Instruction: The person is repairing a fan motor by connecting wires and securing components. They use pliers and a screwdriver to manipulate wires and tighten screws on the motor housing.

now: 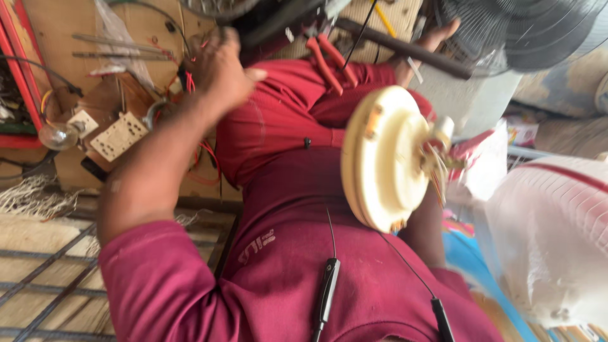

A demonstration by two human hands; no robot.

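Observation:
A cream round fan motor housing (pixel 383 158) stands on edge over my lap, with loose wires (pixel 437 168) sprouting from its hub. My right forearm (pixel 423 231) rises behind it and the hand is hidden by the disc, which it seems to grip. My left hand (pixel 218 69) is blurred, reaching up to red wires (pixel 190 79) and a dark fan part (pixel 272 25); its fingers are curled and I cannot tell whether it holds anything. Red-handled pliers (pixel 329 60) lie on my red trousers.
A wooden board with white sockets (pixel 117 136) and a light bulb (pixel 57 136) lies at left. A dark rod (pixel 405 47) rests by my foot (pixel 434 41). A fan grille (pixel 525 31) is top right, a white plastic bag (pixel 557 240) right, a woven mat (pixel 38 272) lower left.

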